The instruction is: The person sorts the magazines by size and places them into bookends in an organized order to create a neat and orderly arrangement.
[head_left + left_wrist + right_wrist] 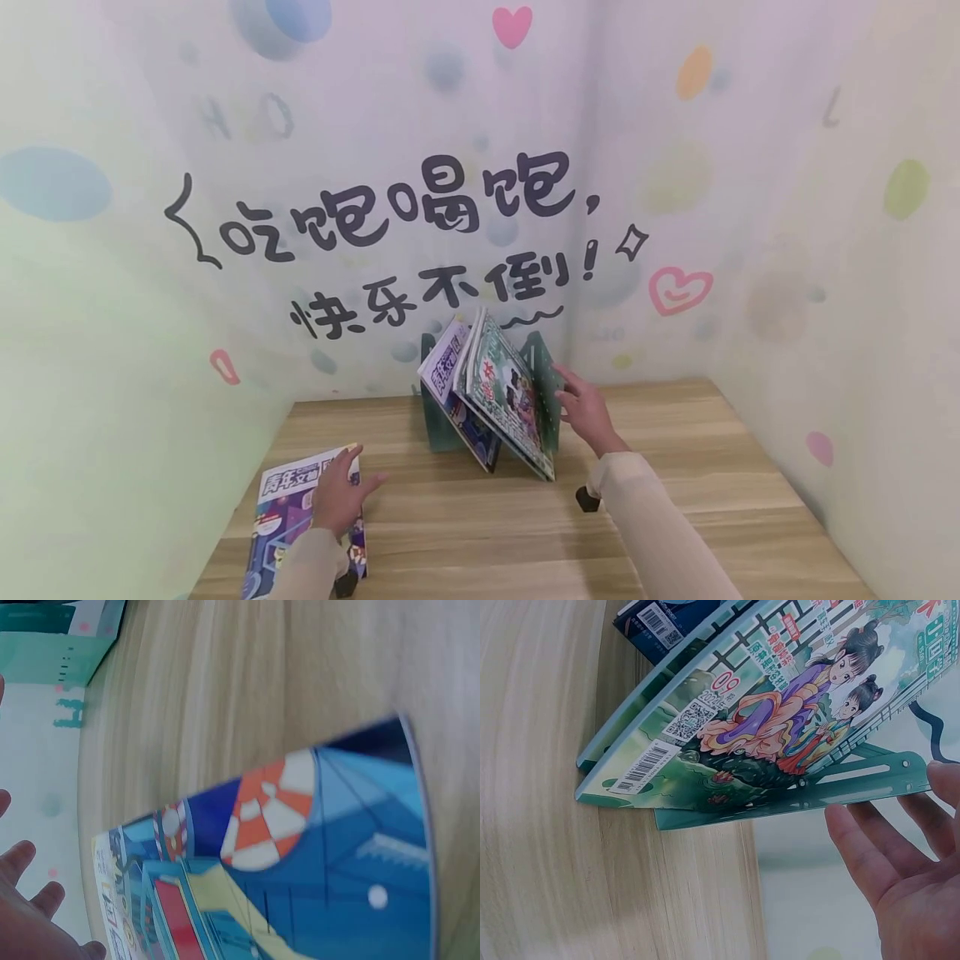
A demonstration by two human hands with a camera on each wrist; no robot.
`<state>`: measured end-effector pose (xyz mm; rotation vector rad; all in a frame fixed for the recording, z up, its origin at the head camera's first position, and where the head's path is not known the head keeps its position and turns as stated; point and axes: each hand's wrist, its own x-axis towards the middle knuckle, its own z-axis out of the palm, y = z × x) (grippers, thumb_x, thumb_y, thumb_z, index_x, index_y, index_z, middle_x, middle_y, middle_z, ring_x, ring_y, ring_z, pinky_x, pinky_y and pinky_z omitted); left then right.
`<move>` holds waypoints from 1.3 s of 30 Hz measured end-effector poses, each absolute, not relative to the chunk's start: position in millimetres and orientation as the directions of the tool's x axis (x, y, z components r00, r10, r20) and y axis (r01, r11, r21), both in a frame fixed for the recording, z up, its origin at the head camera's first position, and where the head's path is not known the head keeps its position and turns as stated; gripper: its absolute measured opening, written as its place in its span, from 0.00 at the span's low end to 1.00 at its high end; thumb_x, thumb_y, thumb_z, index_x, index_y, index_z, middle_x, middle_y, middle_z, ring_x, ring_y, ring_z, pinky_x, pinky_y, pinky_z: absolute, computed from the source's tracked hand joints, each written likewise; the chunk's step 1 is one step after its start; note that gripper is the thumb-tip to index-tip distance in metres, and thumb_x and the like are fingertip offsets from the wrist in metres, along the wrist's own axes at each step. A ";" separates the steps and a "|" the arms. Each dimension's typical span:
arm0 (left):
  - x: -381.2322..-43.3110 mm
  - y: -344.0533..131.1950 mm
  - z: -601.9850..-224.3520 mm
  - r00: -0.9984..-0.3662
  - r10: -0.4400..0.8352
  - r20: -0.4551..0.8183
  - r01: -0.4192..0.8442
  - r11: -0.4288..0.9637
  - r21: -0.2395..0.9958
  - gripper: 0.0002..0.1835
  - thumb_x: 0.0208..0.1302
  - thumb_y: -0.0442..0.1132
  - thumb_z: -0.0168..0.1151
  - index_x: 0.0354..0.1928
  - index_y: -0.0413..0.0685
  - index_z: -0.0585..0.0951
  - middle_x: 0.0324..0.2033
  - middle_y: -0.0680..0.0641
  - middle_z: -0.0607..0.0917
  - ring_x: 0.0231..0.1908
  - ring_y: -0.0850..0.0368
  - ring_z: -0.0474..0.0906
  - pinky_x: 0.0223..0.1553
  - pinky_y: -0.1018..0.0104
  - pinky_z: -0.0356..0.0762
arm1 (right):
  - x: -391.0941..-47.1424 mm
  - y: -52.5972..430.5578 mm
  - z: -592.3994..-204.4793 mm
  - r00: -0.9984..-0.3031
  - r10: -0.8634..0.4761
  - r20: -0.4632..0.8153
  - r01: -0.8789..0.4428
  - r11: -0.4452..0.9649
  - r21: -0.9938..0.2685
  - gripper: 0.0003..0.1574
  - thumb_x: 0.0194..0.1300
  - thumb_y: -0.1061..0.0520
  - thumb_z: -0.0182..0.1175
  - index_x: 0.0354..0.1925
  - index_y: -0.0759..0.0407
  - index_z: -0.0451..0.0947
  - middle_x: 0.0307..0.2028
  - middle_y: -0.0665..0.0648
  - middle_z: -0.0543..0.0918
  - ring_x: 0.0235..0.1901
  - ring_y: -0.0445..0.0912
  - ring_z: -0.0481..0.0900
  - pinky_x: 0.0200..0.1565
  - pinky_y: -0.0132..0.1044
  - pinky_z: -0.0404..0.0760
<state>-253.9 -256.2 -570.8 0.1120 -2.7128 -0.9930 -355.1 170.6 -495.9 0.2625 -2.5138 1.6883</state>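
A green metal bookend rack stands near the back wall; its right plate (550,387) and left plate (438,427) flank several magazines. Green-covered magazines (510,387) lean steeply between the plates, with a purple-and-blue magazine (444,367) behind them on the left. My right hand (588,414) is at the right plate, fingertips at its outer side, fingers extended. In the right wrist view, the fingers (859,847) meet the plate's edge. Over another purple-and-blue magazine (281,521) lying flat at the left, my left hand (337,498) has its fingers spread and grips nothing.
The wood-grain table (480,533) ends at a printed backdrop (450,108) behind the rack. Light walls (112,375) rise on both sides. A small black device (588,499) sits at the right wrist, another (346,583) at the left.
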 end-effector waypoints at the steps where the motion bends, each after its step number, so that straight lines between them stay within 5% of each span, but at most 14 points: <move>1: -253.3 -258.1 -571.8 -0.968 -0.155 0.198 0.008 0.768 0.641 0.40 0.61 0.54 0.66 0.69 0.43 0.65 0.69 0.30 0.59 0.67 0.27 0.53 0.61 0.26 0.46 | -355.4 170.2 -496.2 -0.980 -0.085 0.182 -0.201 0.373 -0.906 0.31 0.74 0.62 0.51 0.71 0.45 0.64 0.66 0.70 0.67 0.59 0.66 0.71 0.43 0.53 0.83; 39: -231.2 -298.5 -579.7 -0.948 -0.314 -0.048 -0.285 0.772 0.568 0.48 0.58 0.66 0.60 0.72 0.46 0.58 0.70 0.28 0.50 0.67 0.23 0.38 0.52 0.16 0.25 | -354.8 167.3 -494.0 -0.982 -0.086 0.167 -0.187 0.355 -0.916 0.32 0.74 0.62 0.51 0.71 0.44 0.64 0.66 0.68 0.68 0.59 0.65 0.72 0.44 0.52 0.83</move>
